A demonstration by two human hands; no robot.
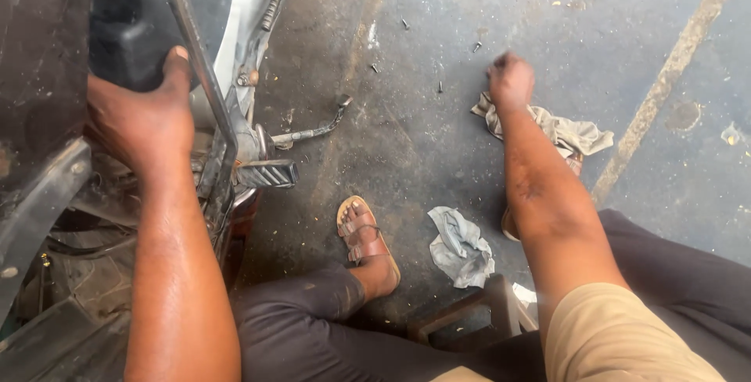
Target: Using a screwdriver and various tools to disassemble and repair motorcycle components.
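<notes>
The left hand (145, 116) is grasping the motorcycle's chrome guard bar (205, 77), thumb hooked beside it, just above the ribbed footpeg (267, 172). The right hand (510, 81) is clenched, resting low over a crumpled beige rag (567, 133) lying on the concrete floor (438, 132), near scattered screws (440, 86).

The motorbike (117, 155) runs off the top and left edges. Behind the left hand (145, 120), its fingers are hidden. The right hand (510, 81) is blurred, its grip unclear, covering part of the rag (575, 136). Nearby screws (440, 86) are too small to tell.
</notes>
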